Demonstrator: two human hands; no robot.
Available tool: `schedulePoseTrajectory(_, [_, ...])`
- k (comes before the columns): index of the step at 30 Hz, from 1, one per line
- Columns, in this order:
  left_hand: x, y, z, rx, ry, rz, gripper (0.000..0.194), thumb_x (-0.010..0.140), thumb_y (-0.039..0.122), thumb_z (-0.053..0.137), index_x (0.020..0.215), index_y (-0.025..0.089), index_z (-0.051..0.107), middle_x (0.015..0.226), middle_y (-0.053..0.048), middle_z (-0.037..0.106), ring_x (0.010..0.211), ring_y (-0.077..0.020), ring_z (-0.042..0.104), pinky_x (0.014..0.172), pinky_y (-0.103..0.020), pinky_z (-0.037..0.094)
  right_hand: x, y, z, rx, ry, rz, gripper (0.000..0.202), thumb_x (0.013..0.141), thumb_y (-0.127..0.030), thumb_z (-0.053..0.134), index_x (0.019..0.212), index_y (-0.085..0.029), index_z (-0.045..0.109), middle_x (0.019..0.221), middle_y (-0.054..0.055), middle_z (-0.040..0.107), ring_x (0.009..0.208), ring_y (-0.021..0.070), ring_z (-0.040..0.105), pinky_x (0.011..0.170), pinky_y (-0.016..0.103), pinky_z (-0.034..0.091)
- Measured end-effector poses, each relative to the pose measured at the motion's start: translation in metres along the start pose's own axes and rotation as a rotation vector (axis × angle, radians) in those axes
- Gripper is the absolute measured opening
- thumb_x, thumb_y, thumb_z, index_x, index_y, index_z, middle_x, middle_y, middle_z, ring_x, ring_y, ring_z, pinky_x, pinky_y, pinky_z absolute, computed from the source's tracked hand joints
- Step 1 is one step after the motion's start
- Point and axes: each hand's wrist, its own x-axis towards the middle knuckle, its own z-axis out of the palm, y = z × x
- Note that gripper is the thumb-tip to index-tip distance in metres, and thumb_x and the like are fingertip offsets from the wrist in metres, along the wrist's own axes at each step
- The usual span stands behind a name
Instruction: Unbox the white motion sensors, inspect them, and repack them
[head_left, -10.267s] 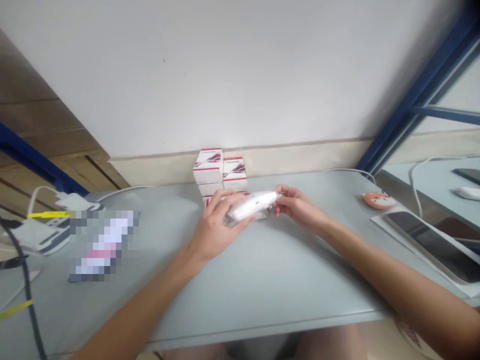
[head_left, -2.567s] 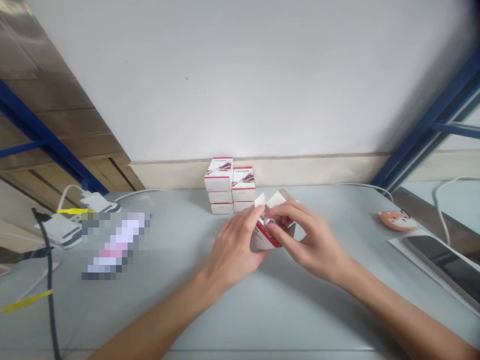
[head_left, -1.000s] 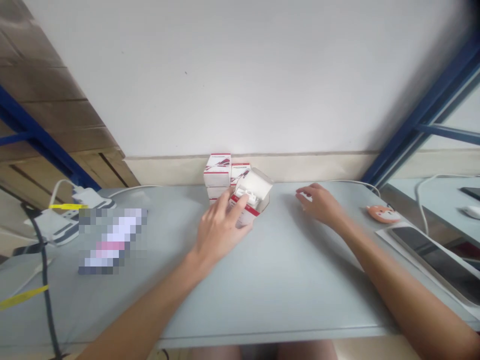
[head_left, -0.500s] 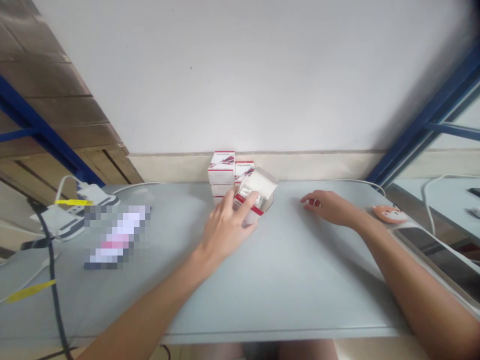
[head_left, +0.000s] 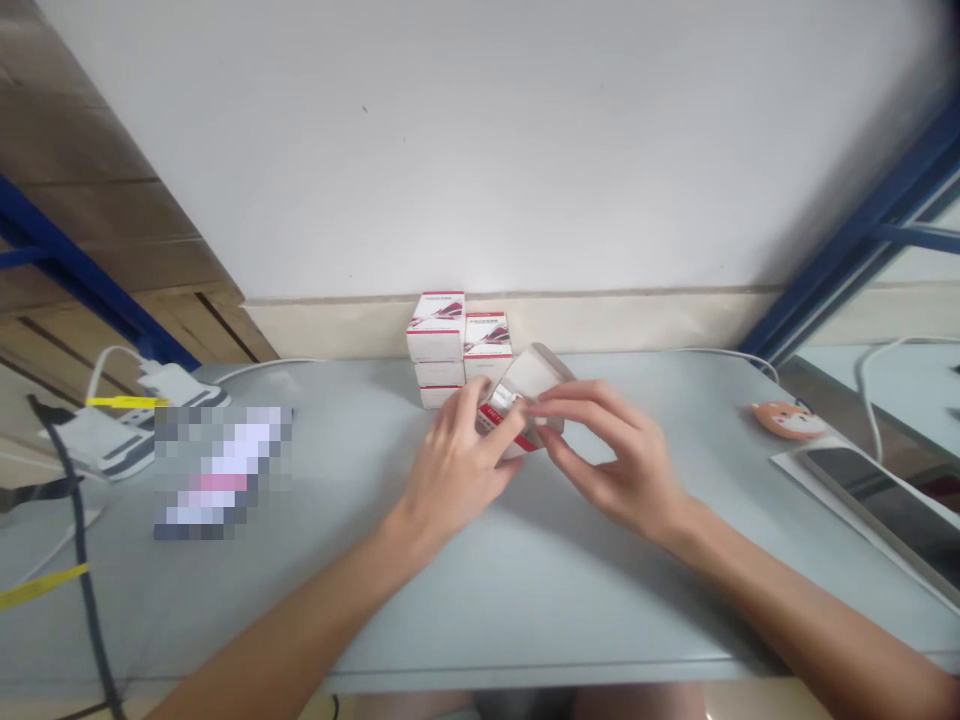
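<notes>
My left hand [head_left: 454,465] is closed round a small white-and-red cardboard box [head_left: 541,368] whose lid flap stands open. Something white [head_left: 505,396] shows inside it. At the box's open mouth, on its right, is my right hand [head_left: 622,460], thumb and fingertips drawn together; what lies between them is too small and hidden to make out. Just behind my left hand stand closed boxes of the same print: a stack [head_left: 436,345] on the left and another box [head_left: 487,340] beside it.
On the left lie a pixelated phone-like object [head_left: 225,475], a white power strip [head_left: 124,440] with plugs and a black cable [head_left: 84,540]. To the right are an orange animal-face item [head_left: 789,420] and a dark flat device [head_left: 877,505]. A wall [head_left: 562,180] rises behind the table.
My right hand has moved left from the bare tabletop to the opening of the box, its fingertips coming together there. My left hand keeps its hold on the box.
</notes>
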Motion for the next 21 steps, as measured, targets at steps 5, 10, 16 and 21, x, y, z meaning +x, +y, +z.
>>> schedulePoseTrajectory(5, [0.0,0.0,0.003,0.037,0.04,-0.019,0.046,0.082,0.02,0.078,0.126,0.029,0.067,0.134,-0.015,0.058,0.107,-0.0294,0.071,0.078,-0.036,0.062,-0.005,0.004,0.008,-0.023,0.042,0.158,0.024,0.096,-0.011,0.065,0.114,-0.027,0.069,0.112,0.006,0.072,0.107,0.0225,0.068,0.094,0.042,0.056])
schedulePoseTrajectory(10, [0.002,0.001,0.003,0.052,0.076,-0.028,0.049,0.082,0.02,0.077,0.129,0.029,0.066,0.132,-0.013,0.06,0.103,-0.0288,0.072,0.078,-0.035,0.061,-0.008,-0.002,0.015,0.094,0.075,0.263,0.016,0.097,-0.013,0.063,0.104,-0.026,0.069,0.112,0.005,0.072,0.108,0.022,0.069,0.095,0.041,0.055])
schedulePoseTrajectory(16, [0.001,0.004,0.001,0.023,0.066,-0.043,0.05,0.084,0.019,0.076,0.131,0.029,0.065,0.131,-0.014,0.061,0.104,-0.0303,0.073,0.082,-0.037,0.061,-0.01,-0.004,0.019,0.066,0.164,0.263,0.015,0.096,-0.014,0.066,0.102,-0.028,0.071,0.108,0.005,0.073,0.103,0.0236,0.069,0.091,0.043,0.055])
schedulePoseTrajectory(21, [-0.002,0.005,0.0,0.015,0.053,-0.048,0.052,0.084,0.018,0.078,0.132,0.031,0.064,0.133,-0.013,0.061,0.11,-0.0309,0.072,0.087,-0.038,0.061,-0.007,-0.001,0.017,0.039,0.061,0.232,0.014,0.098,-0.017,0.065,0.103,-0.029,0.07,0.104,0.003,0.076,0.103,0.0243,0.069,0.097,0.049,0.052])
